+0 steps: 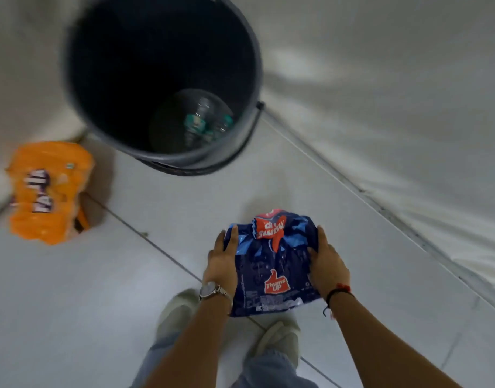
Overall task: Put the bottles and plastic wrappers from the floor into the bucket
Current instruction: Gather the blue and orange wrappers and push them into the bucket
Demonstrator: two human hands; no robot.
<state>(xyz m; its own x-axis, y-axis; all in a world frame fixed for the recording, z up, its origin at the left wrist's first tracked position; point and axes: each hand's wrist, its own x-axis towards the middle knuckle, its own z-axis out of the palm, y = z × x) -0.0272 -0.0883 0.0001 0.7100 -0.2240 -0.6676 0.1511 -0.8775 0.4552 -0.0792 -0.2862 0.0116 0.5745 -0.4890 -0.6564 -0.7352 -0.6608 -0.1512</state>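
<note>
While the bucket stands at upper centre, left hand and right hand clasp the blue wrapper between them at lower centre.

A plain indoor room, likely in a home: pale glossy floor tiles with thin grout lines meet a white wall at a low skirting. A dark plastic bucket and soft-drink wrappers sit on the floor
</note>
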